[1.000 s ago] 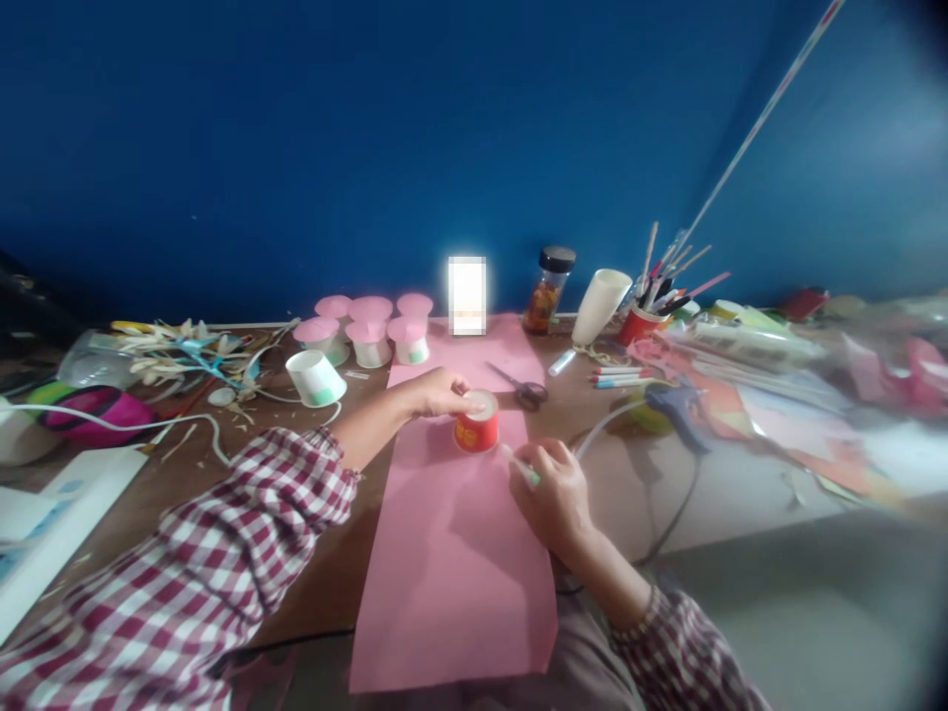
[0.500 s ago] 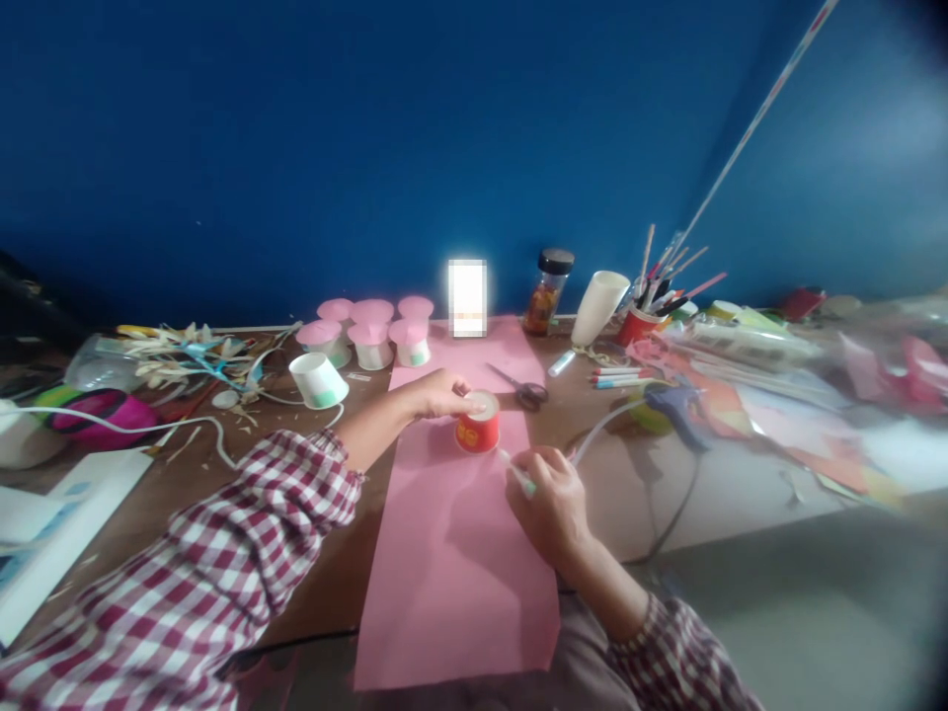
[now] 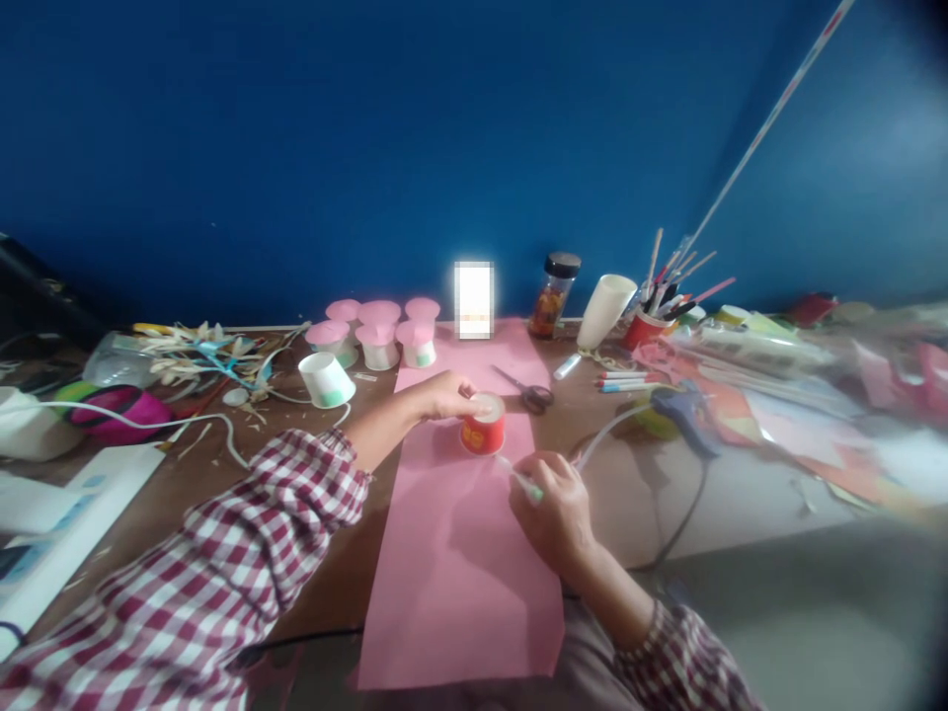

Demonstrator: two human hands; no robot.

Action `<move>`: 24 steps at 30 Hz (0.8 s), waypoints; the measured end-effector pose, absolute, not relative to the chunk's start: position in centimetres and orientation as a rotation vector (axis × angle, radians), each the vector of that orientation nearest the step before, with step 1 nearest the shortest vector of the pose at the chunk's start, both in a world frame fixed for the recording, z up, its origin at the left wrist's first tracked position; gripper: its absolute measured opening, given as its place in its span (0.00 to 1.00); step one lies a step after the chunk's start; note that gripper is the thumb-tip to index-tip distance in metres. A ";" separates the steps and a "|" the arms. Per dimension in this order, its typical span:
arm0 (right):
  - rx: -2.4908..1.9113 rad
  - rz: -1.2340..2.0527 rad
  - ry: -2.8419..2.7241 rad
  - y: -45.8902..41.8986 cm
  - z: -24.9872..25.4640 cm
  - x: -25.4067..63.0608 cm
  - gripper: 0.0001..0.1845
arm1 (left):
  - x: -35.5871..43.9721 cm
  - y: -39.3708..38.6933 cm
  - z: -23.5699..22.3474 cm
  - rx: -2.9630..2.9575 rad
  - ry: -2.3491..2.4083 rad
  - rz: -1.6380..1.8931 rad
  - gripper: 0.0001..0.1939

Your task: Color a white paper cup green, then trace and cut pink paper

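Note:
A red paper cup (image 3: 484, 435) with yellow marks stands upside down on a long sheet of pink paper (image 3: 451, 583). My left hand (image 3: 453, 397) is closed on the cup, its thumb and fingers pressing the pale base from the left. In my right hand (image 3: 552, 504), the fingers pinch a slim white pen (image 3: 524, 481) with a green part. The pen's tip is close to the lower right rim of the cup, over the paper; whether it touches the sheet I cannot tell.
Scissors (image 3: 527, 388) lie behind the cup. Several cups with pink paper tops (image 3: 379, 316) and a white cup (image 3: 326, 380) stand to the left. Rightward are a jar (image 3: 554, 296), a red cup of brushes (image 3: 647, 329), a glue gun (image 3: 685, 415) and paper scraps. A power strip (image 3: 81, 523) lies front left.
The whole view has shifted slightly, moving things a little to the right. My left hand keeps its grip on the cup, and my right hand with the pen stays near the rim.

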State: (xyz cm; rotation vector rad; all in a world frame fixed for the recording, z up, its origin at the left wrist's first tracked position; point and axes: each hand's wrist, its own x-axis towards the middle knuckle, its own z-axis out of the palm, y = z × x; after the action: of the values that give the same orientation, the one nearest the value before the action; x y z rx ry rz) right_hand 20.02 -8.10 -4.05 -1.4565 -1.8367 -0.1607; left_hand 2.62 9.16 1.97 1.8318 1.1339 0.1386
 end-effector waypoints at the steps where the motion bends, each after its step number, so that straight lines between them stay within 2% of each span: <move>1: -1.442 -0.163 -1.831 -8.1 -4.0 20.0 0.03 | 2.6 9.2 1.9 1.834 1.139 0.142 0.23; 10: -1.277 -0.142 -1.985 -8.3 -2.2 18.0 0.07 | 2.6 9.2 1.7 1.835 1.113 0.160 0.24; 24: -1.292 -0.085 -2.064 -7.5 -3.5 17.9 0.09 | 2.7 9.1 1.7 1.832 1.097 0.190 0.24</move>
State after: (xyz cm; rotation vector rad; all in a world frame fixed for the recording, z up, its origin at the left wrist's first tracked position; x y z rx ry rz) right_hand 17.88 -7.52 -3.55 -1.2917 -2.0643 -0.0853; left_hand 2.67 9.12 1.75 1.8320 1.0975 0.1896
